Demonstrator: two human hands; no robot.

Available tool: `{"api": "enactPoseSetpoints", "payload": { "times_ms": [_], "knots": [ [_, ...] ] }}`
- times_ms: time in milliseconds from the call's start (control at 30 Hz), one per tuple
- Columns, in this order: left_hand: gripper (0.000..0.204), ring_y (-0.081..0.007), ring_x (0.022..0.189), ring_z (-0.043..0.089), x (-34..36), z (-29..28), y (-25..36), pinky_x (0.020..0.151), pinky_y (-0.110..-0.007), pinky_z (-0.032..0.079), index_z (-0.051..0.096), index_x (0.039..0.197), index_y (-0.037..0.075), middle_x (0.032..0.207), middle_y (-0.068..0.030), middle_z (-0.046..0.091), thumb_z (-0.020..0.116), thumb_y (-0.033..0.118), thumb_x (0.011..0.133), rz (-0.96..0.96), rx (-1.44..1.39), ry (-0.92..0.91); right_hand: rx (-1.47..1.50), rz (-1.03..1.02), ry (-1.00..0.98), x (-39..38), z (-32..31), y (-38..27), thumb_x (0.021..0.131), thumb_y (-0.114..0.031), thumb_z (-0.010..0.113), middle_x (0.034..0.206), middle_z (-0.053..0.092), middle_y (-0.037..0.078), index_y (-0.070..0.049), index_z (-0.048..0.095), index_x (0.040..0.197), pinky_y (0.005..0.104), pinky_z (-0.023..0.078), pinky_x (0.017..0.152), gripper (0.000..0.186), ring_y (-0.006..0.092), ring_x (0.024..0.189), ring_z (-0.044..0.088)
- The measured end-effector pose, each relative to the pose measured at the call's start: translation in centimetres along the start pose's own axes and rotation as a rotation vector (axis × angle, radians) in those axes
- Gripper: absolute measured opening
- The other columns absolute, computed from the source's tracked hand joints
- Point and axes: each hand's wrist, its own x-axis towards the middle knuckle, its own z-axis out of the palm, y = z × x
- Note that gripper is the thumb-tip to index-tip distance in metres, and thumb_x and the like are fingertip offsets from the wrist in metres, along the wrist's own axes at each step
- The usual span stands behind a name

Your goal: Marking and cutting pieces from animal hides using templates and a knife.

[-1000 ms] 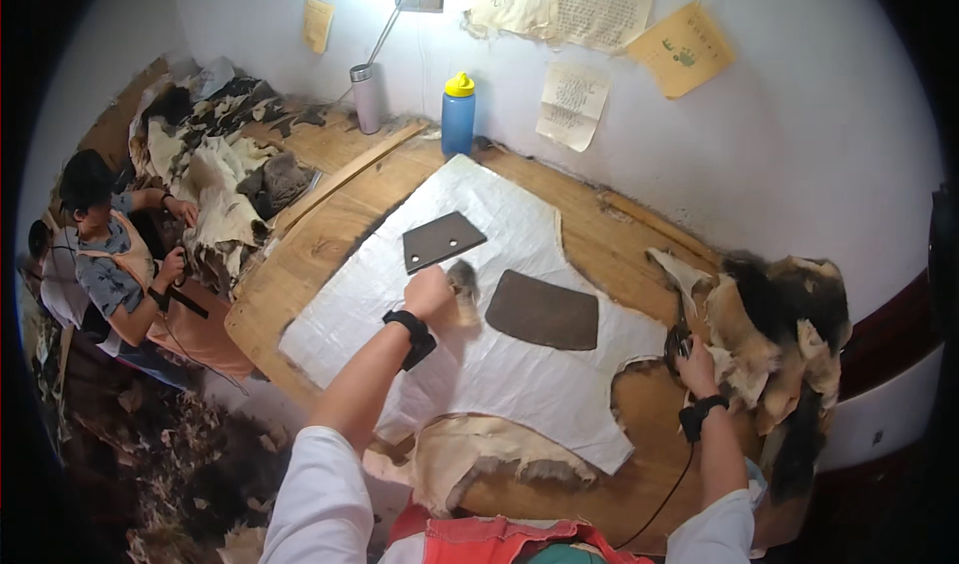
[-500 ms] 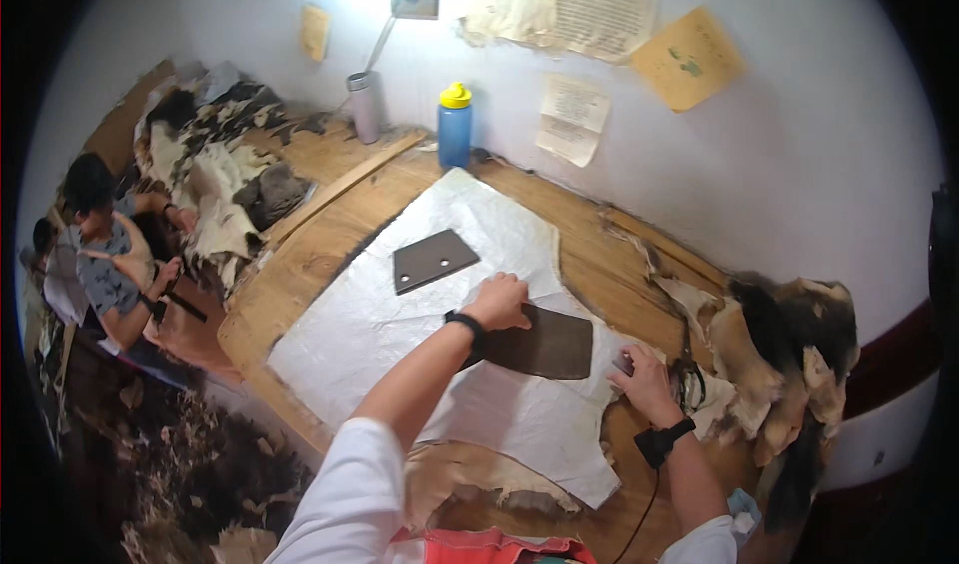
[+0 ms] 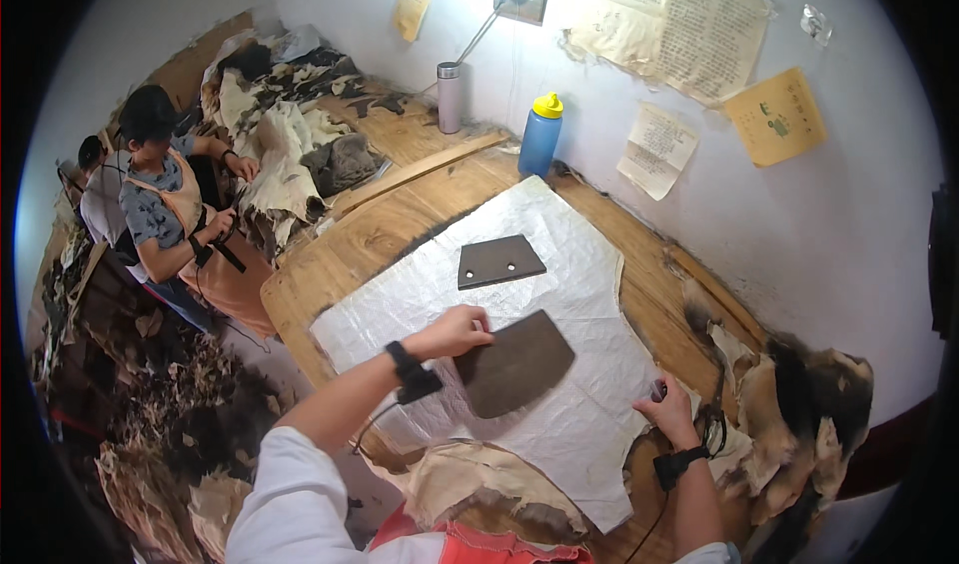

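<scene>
A large pale white hide (image 3: 400, 334), dark fur showing along its far left edge, is spread flat over the wooden table. My left hand (image 3: 455, 331) pinches the left edge of a dark brown flat template (image 3: 514, 364), which looks tilted and slightly blurred above the hide. Farther off, a second dark brown template (image 3: 499, 262) with two round holes lies on the hide. By the hide's right edge, my right hand (image 3: 671, 411) is closed around a small dark object (image 3: 658, 391); only its end shows, so its kind is unclear.
Right of my right hand lie furry hide scraps (image 3: 789, 404) and black-handled scissors (image 3: 713, 426). A blue bottle (image 3: 539, 142), a pinkish flask (image 3: 449, 104) and a wooden strip (image 3: 420, 171) are at the back. At left, another person (image 3: 165, 199) works beside piled hides (image 3: 285, 154).
My left hand has lifted the brown template off the hide, swinging it left and toward me. My right hand stays near the hide's right edge. The whole view has shifted leftward.
</scene>
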Motion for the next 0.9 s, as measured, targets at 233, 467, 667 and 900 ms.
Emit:
{"api": "enactPoseSetpoints", "payload": {
  "times_ms": [233, 467, 667, 900],
  "knots": [
    [0.024, -0.037, 0.087, 0.068, -0.1, -7.5, -4.6, 0.077, -0.049, 0.054, 0.073, 0.09, 0.004, 0.091, -0.0201, 0.069, 0.077, 0.024, 0.077, -0.098, 0.637, 0.374, -0.098, -0.021, 0.047, 0.6, -0.8, -0.4, 0.063, -0.025, 0.089, 0.099, 0.066, 0.019, 0.0, 0.062, 0.108, 0.042, 0.052, 0.083, 0.058, 0.0369, 0.095, 0.064],
    [0.047, -0.0393, 0.114, 0.061, 5.8, -11.1, -5.9, 0.097, -0.046, 0.049, 0.07, 0.108, 0.0, 0.11, -0.0225, 0.068, 0.081, 0.031, 0.075, -0.238, 0.58, 0.46, -0.059, 0.044, 0.125, 2.9, -1.1, 0.4, 0.063, -0.026, 0.087, 0.101, 0.067, 0.02, -0.001, 0.066, 0.103, 0.042, 0.051, 0.084, 0.051, 0.0381, 0.096, 0.064],
    [0.062, -0.0366, 0.116, 0.064, 6.8, -13.5, -6.0, 0.099, -0.047, 0.046, 0.072, 0.111, 0.002, 0.12, -0.0195, 0.069, 0.089, 0.039, 0.066, -0.55, 0.61, 0.13, -0.112, 0.128, -0.134, 4.9, -1.3, 0.1, 0.065, -0.028, 0.085, 0.088, 0.07, 0.024, 0.002, 0.07, 0.091, 0.0438, 0.053, 0.075, 0.043, 0.0366, 0.084, 0.07],
    [0.041, -0.0364, 0.103, 0.068, 7.4, -12.1, -5.7, 0.084, -0.048, 0.048, 0.076, 0.091, 0.005, 0.104, -0.0183, 0.073, 0.087, 0.035, 0.066, -0.458, 0.627, 0.208, -0.028, 0.156, -0.159, 4.5, -1.2, 1.9, 0.067, -0.031, 0.081, 0.081, 0.069, 0.025, 0.002, 0.072, 0.086, 0.0429, 0.053, 0.068, 0.039, 0.0377, 0.076, 0.07]
  ]
}}
